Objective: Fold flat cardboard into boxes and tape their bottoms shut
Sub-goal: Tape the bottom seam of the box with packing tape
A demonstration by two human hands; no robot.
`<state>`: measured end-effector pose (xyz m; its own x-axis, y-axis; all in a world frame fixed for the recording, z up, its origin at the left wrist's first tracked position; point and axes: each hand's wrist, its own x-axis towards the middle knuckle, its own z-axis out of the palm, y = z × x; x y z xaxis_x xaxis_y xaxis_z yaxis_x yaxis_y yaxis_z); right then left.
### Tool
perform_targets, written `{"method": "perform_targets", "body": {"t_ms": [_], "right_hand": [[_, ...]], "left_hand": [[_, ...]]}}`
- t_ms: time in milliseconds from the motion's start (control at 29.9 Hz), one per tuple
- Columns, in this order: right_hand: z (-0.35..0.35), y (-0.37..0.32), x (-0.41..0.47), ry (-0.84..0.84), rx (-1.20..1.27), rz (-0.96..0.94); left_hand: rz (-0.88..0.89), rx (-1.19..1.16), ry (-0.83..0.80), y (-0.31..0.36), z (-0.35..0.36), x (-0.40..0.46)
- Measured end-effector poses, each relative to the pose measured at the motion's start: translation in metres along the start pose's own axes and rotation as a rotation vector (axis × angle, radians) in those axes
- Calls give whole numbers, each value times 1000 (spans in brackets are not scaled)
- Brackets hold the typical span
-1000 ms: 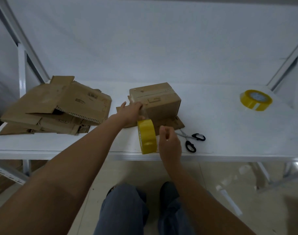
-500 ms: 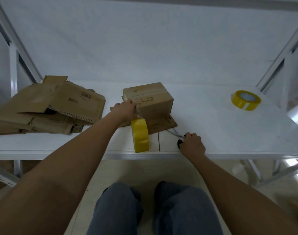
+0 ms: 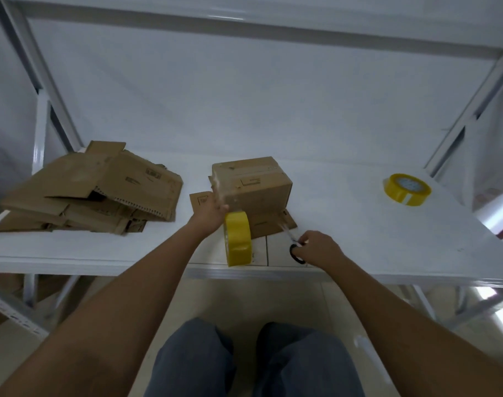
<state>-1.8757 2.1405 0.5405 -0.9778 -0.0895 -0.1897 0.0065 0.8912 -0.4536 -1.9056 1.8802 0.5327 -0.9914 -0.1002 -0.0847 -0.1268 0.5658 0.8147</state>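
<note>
White surface [image 3: 359,230], framed by white metal uprights, white backdrop behind; stock on it as follows.

Item 1: small brown cardboard box [image 3: 251,183], folded up and standing on its own loose flaps, directly ahead of my left hand. A strip of clear tape runs from its near-left corner down to Item 2.

Item 2: yellow roll of packing tape [image 3: 238,242], on edge at the near rim of the surface, between my two hands and just right of my left wrist.

Item 3: black-handled scissors [image 3: 294,245], blades pointing away toward the box flap.

Item 4: heap of flat brown cardboard blanks [image 3: 92,190], well off to the left of my left hand. Not yet folded.

Item 5: second yellow tape roll [image 3: 407,189], lying flat, well apart to the right of my right hand.

Change logged: a second ago my right hand was up beside the upright roll; it has since dropped to the scissors and closed on them. I judge the tape run is laid and the cut comes next, with this box's bottom close to sealed.

Hands: left hand [image 3: 211,210] lies against the box's near-left corner at the tape; whether its fingers curl or lie flat I cannot tell. Right hand [image 3: 319,247] is curled about the scissor handles, one black loop showing below my fingers.
</note>
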Motion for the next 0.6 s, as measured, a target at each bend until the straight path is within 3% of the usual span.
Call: {"method": "perform_targets", "body": {"t_ms": [134,201,602], "right_hand": [[-16,-36,15,-214,332,2],[-20,-45,23,-295,393,-8],[-32,-50,71,-498,279,-131]], "left_hand": [[-233,-336,-18,6,3,-24],[-257,-431,-46,7,3,-32],[-339,-751,-169,2,4,-31]]}}
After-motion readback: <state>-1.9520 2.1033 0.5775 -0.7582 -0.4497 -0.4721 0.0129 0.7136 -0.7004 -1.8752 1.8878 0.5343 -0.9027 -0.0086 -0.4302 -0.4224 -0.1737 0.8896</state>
